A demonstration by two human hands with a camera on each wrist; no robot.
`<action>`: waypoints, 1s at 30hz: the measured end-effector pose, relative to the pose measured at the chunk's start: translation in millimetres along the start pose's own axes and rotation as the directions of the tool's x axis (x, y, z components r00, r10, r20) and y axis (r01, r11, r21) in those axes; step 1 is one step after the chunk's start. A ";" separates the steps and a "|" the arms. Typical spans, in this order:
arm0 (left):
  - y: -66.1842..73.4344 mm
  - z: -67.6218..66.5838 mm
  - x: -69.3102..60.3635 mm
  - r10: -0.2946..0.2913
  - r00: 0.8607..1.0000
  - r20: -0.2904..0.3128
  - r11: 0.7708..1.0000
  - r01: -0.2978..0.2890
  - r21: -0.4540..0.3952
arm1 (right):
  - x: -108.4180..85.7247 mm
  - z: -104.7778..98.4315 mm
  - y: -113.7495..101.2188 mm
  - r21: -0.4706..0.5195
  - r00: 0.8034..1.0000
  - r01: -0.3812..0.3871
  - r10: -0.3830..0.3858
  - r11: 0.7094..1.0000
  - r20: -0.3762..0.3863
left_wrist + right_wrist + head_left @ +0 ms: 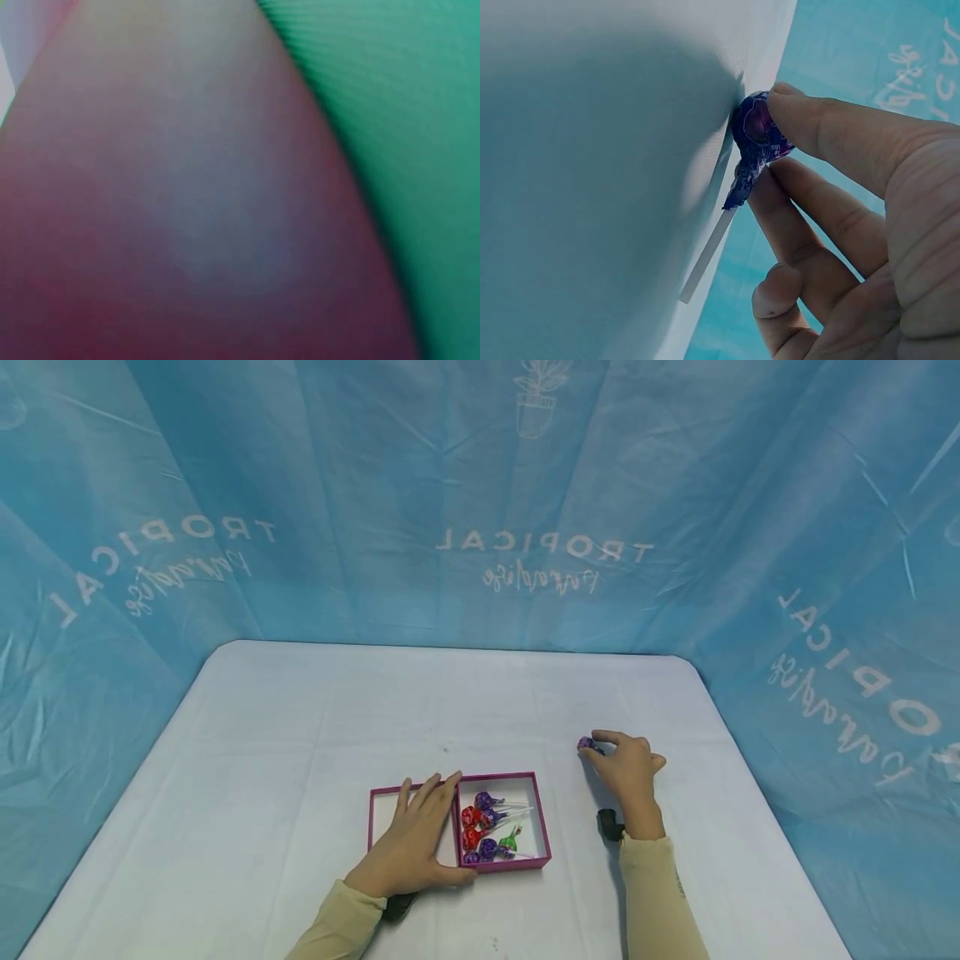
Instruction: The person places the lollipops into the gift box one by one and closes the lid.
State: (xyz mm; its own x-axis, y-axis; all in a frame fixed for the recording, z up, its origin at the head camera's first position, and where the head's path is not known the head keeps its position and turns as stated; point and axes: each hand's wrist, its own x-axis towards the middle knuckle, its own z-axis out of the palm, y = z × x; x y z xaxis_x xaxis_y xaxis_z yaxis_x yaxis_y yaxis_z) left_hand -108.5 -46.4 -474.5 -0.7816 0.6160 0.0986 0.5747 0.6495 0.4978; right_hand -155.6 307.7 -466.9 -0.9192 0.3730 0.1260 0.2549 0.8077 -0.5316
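In the head view, my right hand [626, 768] is at the right of the table and pinches a purple-wrapped lollipop [587, 743]. The right wrist view shows the wrapped head of this lollipop [756, 127] between thumb and fingers, its white stick slanting down beside the table cloth. My left hand [416, 843] lies across a pink-rimmed box [542, 818], fingers stretched to the far rim and thumb by the near rim. Several lollipops [487, 849] in purple, red and green wrappers lie in the box's right-hand part. The hand hides much of the left-hand part [384, 802].
A white cloth covers the table [247, 760]. Blue printed curtains [420, 485] hang behind it and at both sides. Dark wrist devices are on both arms. Blurred skin and a green-looking surface fill the left wrist view.
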 end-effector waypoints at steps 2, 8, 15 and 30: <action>0.2 0.3 -0.1 0.000 1.000 0.002 1.000 0.000 0.002 | 0.9 -0.1 0.3 -0.007 1.000 -0.005 0.005 1.000 0.012; -0.2 0.4 0.6 0.006 1.000 0.004 1.000 -0.006 0.010 | 0.7 -0.2 1.0 -0.018 0.999 -0.017 0.017 1.000 0.031; -0.3 -0.9 0.1 0.001 1.000 0.013 1.000 -0.001 0.012 | -0.7 -0.4 -0.4 -0.004 1.000 0.006 -0.006 1.000 0.017; -0.3 -0.6 0.3 0.001 1.000 0.014 1.000 -0.001 0.009 | -24.0 -16.7 -20.6 -0.003 0.993 0.121 -0.121 0.993 -0.019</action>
State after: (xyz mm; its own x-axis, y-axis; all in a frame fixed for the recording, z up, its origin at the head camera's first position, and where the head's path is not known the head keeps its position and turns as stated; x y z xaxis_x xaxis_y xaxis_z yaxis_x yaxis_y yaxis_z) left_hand -109.1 -46.7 -474.0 -0.7776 0.6228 0.0867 0.5777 0.6531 0.4897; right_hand -133.8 289.7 -444.9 -0.9373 0.2817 0.2054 0.1433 0.8483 -0.5097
